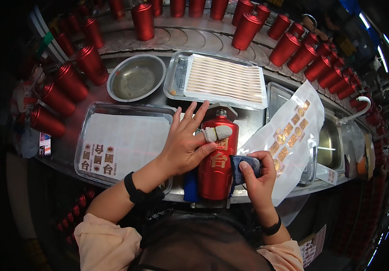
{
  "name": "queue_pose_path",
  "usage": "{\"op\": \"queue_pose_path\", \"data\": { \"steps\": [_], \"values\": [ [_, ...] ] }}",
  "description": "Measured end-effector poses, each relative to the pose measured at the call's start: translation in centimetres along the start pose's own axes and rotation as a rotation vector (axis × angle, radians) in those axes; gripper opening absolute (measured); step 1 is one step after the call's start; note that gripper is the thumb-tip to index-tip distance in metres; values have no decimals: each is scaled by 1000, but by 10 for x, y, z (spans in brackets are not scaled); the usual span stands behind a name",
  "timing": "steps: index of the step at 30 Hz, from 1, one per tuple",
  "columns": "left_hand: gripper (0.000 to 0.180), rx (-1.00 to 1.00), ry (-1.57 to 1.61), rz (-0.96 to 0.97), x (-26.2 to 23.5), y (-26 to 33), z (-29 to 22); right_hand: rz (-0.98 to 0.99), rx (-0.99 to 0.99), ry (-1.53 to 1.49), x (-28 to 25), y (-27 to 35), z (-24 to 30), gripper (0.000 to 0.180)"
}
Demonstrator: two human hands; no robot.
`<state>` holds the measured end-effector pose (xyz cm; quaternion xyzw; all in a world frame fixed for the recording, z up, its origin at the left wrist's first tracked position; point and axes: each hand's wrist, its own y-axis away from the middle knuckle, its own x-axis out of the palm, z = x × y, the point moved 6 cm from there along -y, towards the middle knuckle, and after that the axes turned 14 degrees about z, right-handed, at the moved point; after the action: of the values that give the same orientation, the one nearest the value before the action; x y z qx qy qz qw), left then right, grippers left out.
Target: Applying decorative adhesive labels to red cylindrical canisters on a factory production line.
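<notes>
A red metallic bottle with gold characters lies in front of me, its neck pointing away. My left hand is over its left side, fingers spread, the thumb and a finger wrapped in a white covering resting on or just above the label. The hand holds nothing. At the bottle's lower right edge, my right hand grips a dark blue cloth-covered pad, which appears to touch the bottle. A translucent sheet of gold stickers lies just beyond my right hand. Blue cloth shows beneath the bottle.
To the left, a clear tray carries a white sheet with a few character stickers. Behind it stands a metal bowl of liquid. Another tray bears a striped sheet. A conveyor with several red bottles curves around the back.
</notes>
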<state>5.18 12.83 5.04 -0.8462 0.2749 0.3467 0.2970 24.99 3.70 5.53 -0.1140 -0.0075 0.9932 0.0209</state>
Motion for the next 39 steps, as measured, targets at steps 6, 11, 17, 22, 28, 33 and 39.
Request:
{"op": "queue_pose_path", "data": {
  "steps": [6, 11, 17, 22, 28, 33, 39],
  "values": [
    [33, -42, 35, 24, 1, -24, 11, 8, 21, -5, -1, 3, 8, 24],
    [35, -9, -21, 81, 5, 13, -13, -61, 3, -103, -10, 7, 11, 28],
    [35, 44, -76, 166, 22, 45, -39, -21, -131, 61, -6, -13, 40, 25],
    [33, -61, -16, -17, 5, 20, -6, -18, -274, 208, 3, -22, 55, 23],
    [32, -74, -13, -38, 10, 28, -11, -39, -389, 432, 4, -27, 72, 22],
    [33, -118, 83, 67, 13, 67, -32, 73, -692, 702, 40, -37, 98, 25],
    [43, -217, 397, -135, 0, 87, -24, 383, -734, 819, 65, 15, 75, 28]
  ]
}}
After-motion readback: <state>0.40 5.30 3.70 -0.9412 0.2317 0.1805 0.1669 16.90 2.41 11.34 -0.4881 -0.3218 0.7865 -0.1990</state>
